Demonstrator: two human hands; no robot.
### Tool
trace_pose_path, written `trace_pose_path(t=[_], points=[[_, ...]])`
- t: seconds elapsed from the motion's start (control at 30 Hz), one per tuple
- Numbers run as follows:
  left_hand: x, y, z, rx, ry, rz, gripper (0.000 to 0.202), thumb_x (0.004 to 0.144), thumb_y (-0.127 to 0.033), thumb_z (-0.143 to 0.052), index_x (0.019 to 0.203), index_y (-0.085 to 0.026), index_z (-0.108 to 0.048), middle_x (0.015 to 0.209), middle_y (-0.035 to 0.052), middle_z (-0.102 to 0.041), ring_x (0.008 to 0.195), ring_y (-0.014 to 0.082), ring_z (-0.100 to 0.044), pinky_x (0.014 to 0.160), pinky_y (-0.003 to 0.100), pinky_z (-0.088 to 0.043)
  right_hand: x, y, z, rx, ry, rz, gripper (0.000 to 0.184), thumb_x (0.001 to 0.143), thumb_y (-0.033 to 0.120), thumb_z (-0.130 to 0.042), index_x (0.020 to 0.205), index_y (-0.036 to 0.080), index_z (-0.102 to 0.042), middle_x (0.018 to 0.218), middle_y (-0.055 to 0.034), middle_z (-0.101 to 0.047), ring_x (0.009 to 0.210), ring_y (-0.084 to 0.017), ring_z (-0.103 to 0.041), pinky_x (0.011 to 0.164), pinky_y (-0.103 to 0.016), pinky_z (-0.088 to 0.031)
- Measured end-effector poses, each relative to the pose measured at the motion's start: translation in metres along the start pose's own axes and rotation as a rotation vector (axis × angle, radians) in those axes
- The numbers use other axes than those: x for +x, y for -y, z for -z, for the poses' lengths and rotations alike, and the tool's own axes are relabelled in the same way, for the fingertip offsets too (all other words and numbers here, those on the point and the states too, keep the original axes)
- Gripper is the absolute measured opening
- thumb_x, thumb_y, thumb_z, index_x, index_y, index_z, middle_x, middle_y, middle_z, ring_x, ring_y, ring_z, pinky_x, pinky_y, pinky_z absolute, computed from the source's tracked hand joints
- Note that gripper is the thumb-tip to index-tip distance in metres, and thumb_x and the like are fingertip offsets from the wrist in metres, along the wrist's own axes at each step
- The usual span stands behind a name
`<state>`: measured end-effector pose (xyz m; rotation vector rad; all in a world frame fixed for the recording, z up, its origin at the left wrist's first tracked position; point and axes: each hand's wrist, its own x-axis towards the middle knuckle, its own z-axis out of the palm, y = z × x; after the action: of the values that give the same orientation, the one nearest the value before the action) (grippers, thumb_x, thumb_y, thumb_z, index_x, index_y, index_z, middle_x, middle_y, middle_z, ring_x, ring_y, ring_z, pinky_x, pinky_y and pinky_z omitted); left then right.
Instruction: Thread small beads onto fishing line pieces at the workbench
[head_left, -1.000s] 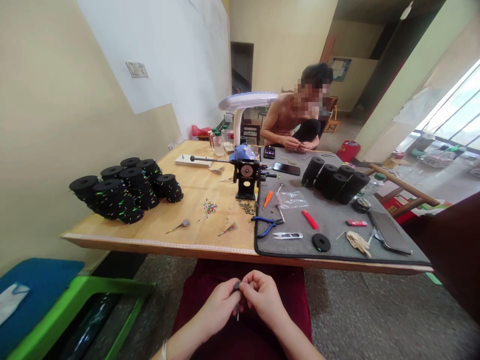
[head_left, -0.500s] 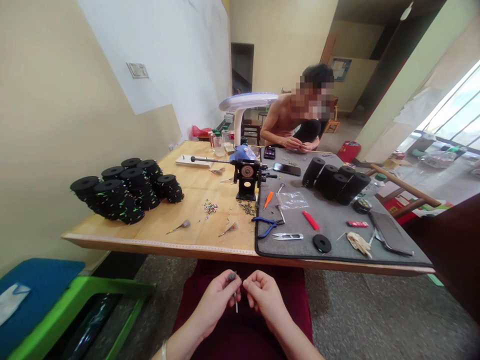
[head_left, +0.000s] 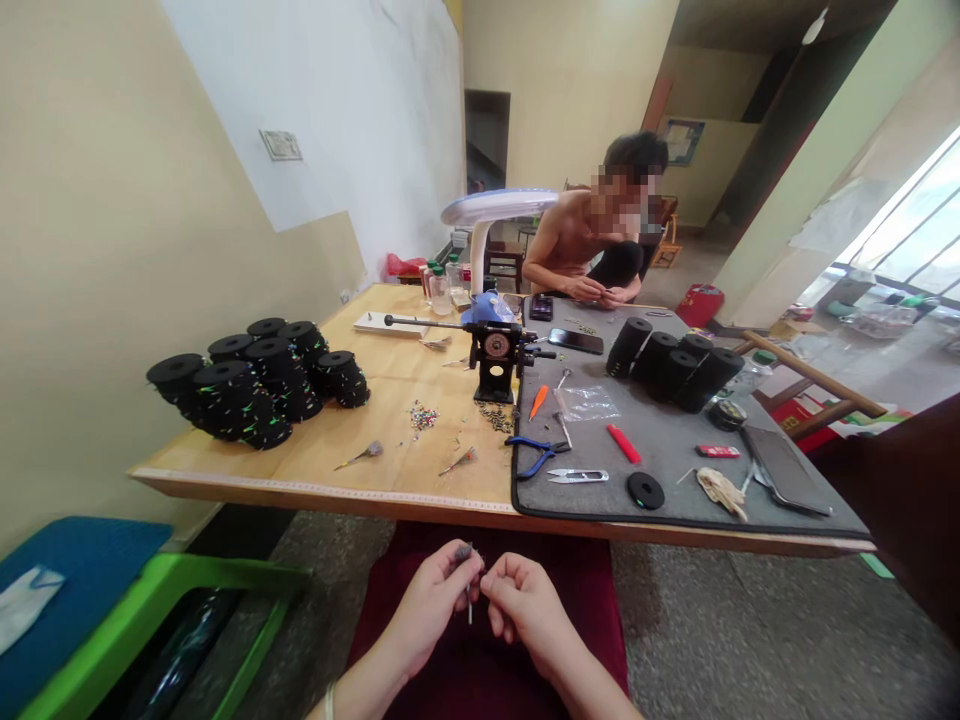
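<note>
Pinching tufted pin in left hand, with right hand nipped shut just beside, below bench's near edge.

Nothing in view can be read.
The small plaque on the left wall, the framed notice on the far wall and the marked strip along the front edge of the tabletop carry print too small and blurred to make out.

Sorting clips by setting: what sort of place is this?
Likely a small handwork workshop: stacked black spools and a hand-crank winder on a wooden table, and a small tufted piece pinched in the left hand.
</note>
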<state>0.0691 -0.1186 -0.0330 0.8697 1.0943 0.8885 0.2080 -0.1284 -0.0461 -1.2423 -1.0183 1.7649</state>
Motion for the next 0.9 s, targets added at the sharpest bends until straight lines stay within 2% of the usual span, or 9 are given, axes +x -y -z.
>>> trace_pose_path(t=[0.53, 0.77, 0.9], points=[[-0.0009, -0.0010, -0.0008, 0.066, 0.027, -0.039, 0.026, 0.076, -0.038, -0.065, 0.070, -0.017, -0.051, 0.061, -0.0059, -0.048, 0.054, 0.0089, -0.043, 0.050, 0.020, -0.031, -0.0002, -0.0002, 0.0016, 0.017, -0.007, -0.005, 0.034, 0.070, 0.046, -0.067, 0.064, 0.017, -0.050, 0.038, 0.0066, -0.053, 0.028, -0.003, -0.032, 0.032, -0.017, -0.017], [-0.0033, -0.0019, 0.0016, 0.247, 0.029, -0.138, 0.024, 0.081, -0.038, -0.058, 0.070, -0.018, -0.052, 0.060, -0.0045, -0.050, 0.057, 0.0112, -0.046, 0.055, 0.022, -0.037, 0.0010, 0.0005, 0.0042, 0.034, -0.023, -0.009, 0.038, 0.069, 0.050, -0.068, 0.065, 0.017, -0.049, 0.040, 0.0062, -0.054, 0.028, -0.003, -0.032, 0.033, -0.017, -0.016], [-0.0064, -0.0055, 0.0000, 0.334, 0.019, -0.136, 0.026, 0.082, -0.041, -0.056, 0.069, -0.019, -0.052, 0.055, -0.0052, -0.049, 0.052, 0.0113, -0.045, 0.051, 0.022, -0.035, 0.0019, 0.0001, 0.0050, 0.016, -0.051, -0.006, 0.040, 0.069, 0.053, -0.067, 0.067, 0.017, -0.049, 0.041, 0.0061, -0.054, 0.030, -0.003, -0.034, 0.034, -0.017, -0.017]])
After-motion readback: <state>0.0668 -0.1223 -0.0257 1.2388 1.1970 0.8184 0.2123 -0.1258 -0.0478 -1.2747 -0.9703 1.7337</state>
